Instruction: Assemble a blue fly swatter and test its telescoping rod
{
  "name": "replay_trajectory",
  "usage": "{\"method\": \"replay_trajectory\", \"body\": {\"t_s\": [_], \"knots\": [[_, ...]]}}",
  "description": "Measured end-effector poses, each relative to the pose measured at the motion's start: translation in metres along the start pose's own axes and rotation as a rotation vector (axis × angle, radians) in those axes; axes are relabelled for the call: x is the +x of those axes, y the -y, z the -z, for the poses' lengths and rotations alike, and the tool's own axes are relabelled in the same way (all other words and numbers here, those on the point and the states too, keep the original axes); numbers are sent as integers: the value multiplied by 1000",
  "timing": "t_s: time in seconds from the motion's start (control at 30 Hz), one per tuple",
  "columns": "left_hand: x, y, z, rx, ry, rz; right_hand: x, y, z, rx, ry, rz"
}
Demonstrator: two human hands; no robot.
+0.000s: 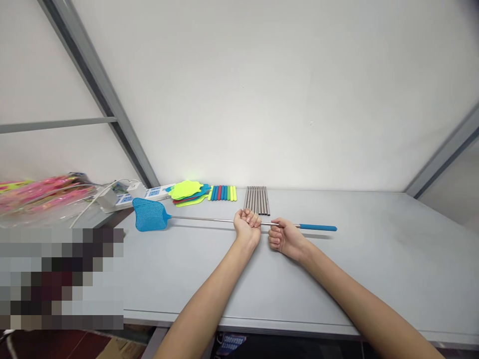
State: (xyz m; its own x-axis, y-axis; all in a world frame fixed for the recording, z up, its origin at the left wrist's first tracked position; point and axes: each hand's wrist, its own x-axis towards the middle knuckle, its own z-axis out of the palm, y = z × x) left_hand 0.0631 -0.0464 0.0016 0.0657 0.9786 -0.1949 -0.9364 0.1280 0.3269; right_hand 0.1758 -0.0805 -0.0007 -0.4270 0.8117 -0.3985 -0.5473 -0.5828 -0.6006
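A blue fly swatter with a long metal rod [200, 218] lies across my view, held a little above the table. Its mesh head [150, 215] points left and its blue grip [318, 227] points right. My left hand [247, 225] is closed round the middle of the rod, palm turned up. Close beside it, my right hand [286, 238] is closed on the rod just left of the blue grip, thumb along the metal. The rod parts inside both fists are hidden.
Against the wall on the grey table [392, 264] lie stacked swatter heads [185, 190], a row of coloured grips [223, 193] and several metal tubes [257, 200]. To the left are power strips [157, 192], a white cable and pink plastic-wrapped goods [48, 197]. A pixelated patch covers the lower left.
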Motion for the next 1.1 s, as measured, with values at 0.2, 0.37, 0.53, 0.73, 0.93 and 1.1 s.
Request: {"method": "replay_trajectory", "body": {"t_s": [0.2,0.37,0.53,0.73,0.93,1.1], "knots": [[2,0,2,5,-7,-3,0,0,0,-3,1,0],[2,-1,1,-5,-9,-1,2,0,2,-5,11,-8],[0,-1,0,-9,-12,18,3,0,5,-5,14,-12],[0,-1,-1,-15,-11,30,3,0,6,-3,11,0],[1,-1,-1,-25,-25,31,3,0,5,-15,6,0],[0,-2,-1,-27,-30,36,1,0,2,-33,5,11]]}}
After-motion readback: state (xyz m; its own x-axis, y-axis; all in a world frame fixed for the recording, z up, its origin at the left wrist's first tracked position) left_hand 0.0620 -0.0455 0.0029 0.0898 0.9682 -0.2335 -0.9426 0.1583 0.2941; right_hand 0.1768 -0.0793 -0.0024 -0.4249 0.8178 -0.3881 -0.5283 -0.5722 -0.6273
